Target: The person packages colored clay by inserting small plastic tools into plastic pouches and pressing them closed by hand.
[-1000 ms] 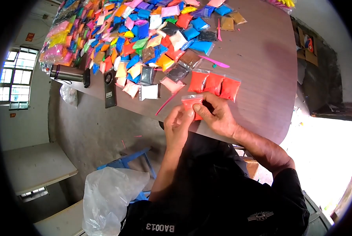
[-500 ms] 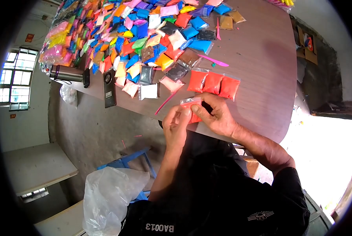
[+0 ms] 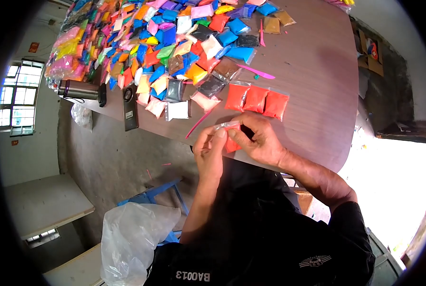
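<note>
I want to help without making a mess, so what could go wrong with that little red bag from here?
The left hand and right hand both pinch the small red bag near its top. If they squeeze too hard, it might pop open or tear. It is also held by the table's edge, so if the grip slips, it could drop to the floor.

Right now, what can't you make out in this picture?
- Head view: most of the held red packet, covered by fingers of the left hand and right hand; whether it's sealed, I can't tell.
- Head view: lower packets in the colorful heap, under others.
- Head view: yellow item, cut off by the top edge.
- Head view: writing on the label, too small.
</note>
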Demonstrator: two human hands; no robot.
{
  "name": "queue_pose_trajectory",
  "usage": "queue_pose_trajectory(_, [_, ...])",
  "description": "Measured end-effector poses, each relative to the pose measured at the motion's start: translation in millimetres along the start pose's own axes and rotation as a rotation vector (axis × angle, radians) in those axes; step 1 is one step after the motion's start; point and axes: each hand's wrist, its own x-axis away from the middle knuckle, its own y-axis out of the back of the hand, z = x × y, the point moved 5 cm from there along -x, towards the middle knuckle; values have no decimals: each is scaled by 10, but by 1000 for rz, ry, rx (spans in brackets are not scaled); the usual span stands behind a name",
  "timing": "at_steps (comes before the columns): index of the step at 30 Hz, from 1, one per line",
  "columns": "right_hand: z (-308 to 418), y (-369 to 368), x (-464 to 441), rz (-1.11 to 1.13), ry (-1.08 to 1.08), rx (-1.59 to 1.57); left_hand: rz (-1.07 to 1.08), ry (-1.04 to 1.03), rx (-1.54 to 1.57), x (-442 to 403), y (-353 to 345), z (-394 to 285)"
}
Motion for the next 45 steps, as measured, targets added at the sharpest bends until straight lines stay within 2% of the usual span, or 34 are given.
queue_pose_trajectory(2, [-11,-16,9,28,-78,1,16,-19,3,4,47,32])
queue_pose_trajectory(6, [-13,-21,19,27,-78,14,38,-21,41,8,99,78])
queue_pose_trajectory(8, [-57,-7,23,34,-193,-71,47,-40,5,14,145,130])
queue_pose_trajectory(14, [-32,22,10,-9,-67,-52,48,-10,-56,19,-76,-56])
queue_pose_trajectory(21, [-53,-9,31,11,-63,-61,80,-14,-80,20,38,51])
queue_pose_trajectory(26, [57,3,20,45,-71,62,-19,-23,13,-6,46,32])
queue_pose_trajectory(28, [13,-3,37,32,-115,54,7,-32,34,6,-8,4])
queue_pose_trajectory(30, [-16,19,47,-71,-9,-40,114,-30,-39,29,-88,-44])
queue_pose_trajectory(34, [36,46,101,-67,40,66,225,10,-62,14,-11,-8])
queue_pose_trajectory(36, [86,40,195,-30,-88,46,233,-3,-38,25,-29,-3])
queue_pose_trajectory(40, [75,50,356,29,-123,6,270,-7,-38,38,5,57])
queue_pose_trajectory(42, [81,73,408,-15,-218,-112,306,14,-58,35,-6,90])
queue_pose_trajectory(44, [46,68,449,-52,-178,-48,344,5,-146,50,-59,73])
queue_pose_trajectory(45, [19,82,472,-107,-192,-53,306,-18,-91,83,-125,12])
